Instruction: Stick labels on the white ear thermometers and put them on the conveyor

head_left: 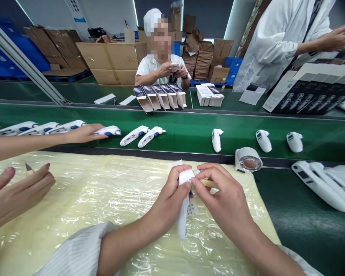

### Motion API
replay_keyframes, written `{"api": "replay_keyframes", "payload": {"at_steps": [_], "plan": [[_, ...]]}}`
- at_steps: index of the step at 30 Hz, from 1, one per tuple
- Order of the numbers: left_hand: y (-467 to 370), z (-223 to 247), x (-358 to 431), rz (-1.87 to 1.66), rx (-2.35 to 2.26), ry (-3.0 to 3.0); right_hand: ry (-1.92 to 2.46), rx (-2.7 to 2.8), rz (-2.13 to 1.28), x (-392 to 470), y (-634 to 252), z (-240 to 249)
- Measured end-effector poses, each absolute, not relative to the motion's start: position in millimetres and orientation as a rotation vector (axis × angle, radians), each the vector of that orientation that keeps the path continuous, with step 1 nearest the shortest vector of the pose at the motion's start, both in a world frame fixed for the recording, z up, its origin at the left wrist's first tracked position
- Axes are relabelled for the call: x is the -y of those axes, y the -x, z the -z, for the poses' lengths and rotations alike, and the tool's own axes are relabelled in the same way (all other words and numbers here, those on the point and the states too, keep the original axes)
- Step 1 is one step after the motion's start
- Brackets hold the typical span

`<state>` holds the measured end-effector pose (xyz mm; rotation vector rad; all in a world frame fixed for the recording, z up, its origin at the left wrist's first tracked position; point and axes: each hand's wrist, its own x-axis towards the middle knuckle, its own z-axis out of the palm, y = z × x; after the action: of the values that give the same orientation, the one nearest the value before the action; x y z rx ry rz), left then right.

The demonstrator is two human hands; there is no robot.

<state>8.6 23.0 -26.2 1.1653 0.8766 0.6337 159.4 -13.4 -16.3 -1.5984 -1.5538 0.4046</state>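
Both forearms come in from the bottom edge and meet mid-frame over the desk [74,199], which is covered in yellowish plastic film. Left hand [172,195] is clenched around a white thermometer [183,214], thumb on the top, the body hanging down and slightly tilted below the palm. Right hand [221,191] sits just beside it, fingers curled, thumb and forefinger pinching at the thermometer's upper end, where a small white label [186,177] shows; a thin tan stick [209,184] runs under the right fingers. Left sleeve is striped and pushed up, wrist bare.

A tape roll [248,160] lies at the desk's far edge, near the right hand. Behind it is the green belt [189,134] with more white thermometers lying apart in a row.

On the left, a co-worker's hand [84,133] reaches across onto the belt and touches one thermometer; another co-worker's hand [14,191] hovers open over the film, something small and pointed at its fingertips, can't tell what.

Across the belt a seated person holds a small item in both hands, with flat boxes [161,96] fanned out in front.
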Motion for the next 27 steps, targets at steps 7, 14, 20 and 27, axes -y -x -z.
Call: {"api": "replay_keyframes", "payload": {"at_steps": [7,14,20,27], "plan": [[-13,19,-21,-0.652,-0.916,-1.147,1.626,1.56,-0.417,15,-158,15],[-16,16,-20,-0.69,-0.945,-1.138,1.622,1.578,-0.356,18,-155,20],[-15,18,-22,-0.68,-0.969,-1.155,1.599,1.682,-0.204,19,-160,11],[-7,11,-31,-0.59,-1.017,-1.178,1.534,1.614,0.091,29,-179,-13]]}}
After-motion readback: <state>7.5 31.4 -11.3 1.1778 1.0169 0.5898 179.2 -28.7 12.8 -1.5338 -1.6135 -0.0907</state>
